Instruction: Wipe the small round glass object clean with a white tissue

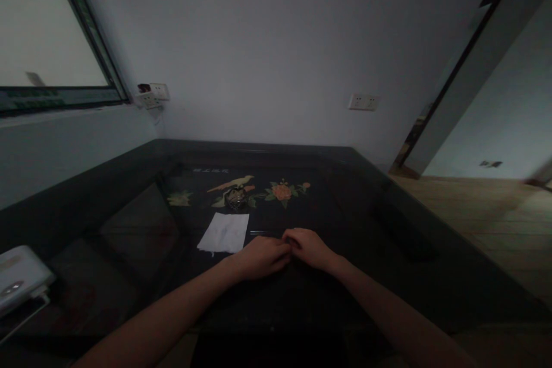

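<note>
A white paper sheet is laid on the bench. Right of the sheet, the left hand and right hand are loosely curled, fingers touching; whether anything is grasped cannot be told.

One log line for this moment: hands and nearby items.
left hand + right hand: together over dark table | grip: unclear | white paper: beside left hand | small dark object: just beyond paper
</note>
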Demonstrator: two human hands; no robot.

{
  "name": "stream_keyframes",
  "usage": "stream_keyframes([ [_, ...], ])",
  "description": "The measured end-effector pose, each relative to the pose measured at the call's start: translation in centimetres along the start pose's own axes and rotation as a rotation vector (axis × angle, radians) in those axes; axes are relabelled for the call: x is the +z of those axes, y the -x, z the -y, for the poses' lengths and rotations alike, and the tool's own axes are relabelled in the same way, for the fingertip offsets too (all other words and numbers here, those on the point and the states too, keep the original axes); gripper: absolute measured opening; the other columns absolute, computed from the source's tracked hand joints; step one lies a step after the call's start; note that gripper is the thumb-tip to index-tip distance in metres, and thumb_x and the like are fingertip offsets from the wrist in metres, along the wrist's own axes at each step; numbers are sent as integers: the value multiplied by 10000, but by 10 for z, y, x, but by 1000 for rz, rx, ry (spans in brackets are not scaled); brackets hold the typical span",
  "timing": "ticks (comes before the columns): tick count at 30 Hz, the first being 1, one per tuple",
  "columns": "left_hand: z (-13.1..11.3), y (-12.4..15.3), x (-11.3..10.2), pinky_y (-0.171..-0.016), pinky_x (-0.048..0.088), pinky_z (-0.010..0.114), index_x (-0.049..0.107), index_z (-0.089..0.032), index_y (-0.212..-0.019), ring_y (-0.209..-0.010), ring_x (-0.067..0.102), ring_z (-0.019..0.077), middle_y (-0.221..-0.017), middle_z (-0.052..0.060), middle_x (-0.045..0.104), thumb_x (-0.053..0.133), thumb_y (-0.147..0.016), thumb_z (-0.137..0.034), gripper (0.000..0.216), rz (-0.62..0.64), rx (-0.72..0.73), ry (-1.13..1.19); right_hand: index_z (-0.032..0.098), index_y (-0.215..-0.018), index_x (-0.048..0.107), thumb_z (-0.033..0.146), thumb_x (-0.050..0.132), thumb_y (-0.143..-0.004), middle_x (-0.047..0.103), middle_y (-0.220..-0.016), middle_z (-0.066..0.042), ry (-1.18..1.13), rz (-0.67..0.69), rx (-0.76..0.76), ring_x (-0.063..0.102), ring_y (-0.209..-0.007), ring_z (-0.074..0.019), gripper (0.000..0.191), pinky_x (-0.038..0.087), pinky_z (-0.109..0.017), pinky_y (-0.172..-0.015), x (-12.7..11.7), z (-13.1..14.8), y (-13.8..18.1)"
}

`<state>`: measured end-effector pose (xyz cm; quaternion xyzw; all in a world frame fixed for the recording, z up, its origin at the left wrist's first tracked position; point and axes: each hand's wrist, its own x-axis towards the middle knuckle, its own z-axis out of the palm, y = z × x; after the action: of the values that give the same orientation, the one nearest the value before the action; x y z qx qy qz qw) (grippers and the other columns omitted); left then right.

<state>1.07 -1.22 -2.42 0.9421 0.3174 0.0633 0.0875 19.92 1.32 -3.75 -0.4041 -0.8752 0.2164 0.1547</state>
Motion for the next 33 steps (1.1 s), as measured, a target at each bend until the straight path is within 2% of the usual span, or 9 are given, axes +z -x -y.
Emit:
stream_keyframes([
  [13, 1, 0, 2, -716, 472, 258, 578, -193, -942, -834, 658, 184, -943, 53, 683, 459, -925, -252, 133, -23, 5, 22, 185, -936, 634, 105, 538, -785, 595, -776, -6, 12, 15, 12, 515, -729, -140, 195, 331, -229, -660, -1, 1, 0],
  [23, -1, -1, -3, -714, 476, 260, 581, -190, -946, -842, 657, 189, -955, 57, 684, 451, -927, -249, 144, 14, 0, 12, 182, -927, 643, 93, 529, -778, 600, -770, -8, -1, 3, 7, 520, -729, -140, 208, 332, -232, -664, 0, 0, 0],
  [33, 0, 1, 0, -711, 471, 254, 575, -193, -950, -827, 654, 182, -949, 54, 678, 455, -927, -247, 133, -18, 14, 27, 180, -930, 642, 94, 537, -776, 590, -765, -7, 5, 2, 9, 517, -732, -142, 205, 333, -232, -665, -2, 2, 1],
])
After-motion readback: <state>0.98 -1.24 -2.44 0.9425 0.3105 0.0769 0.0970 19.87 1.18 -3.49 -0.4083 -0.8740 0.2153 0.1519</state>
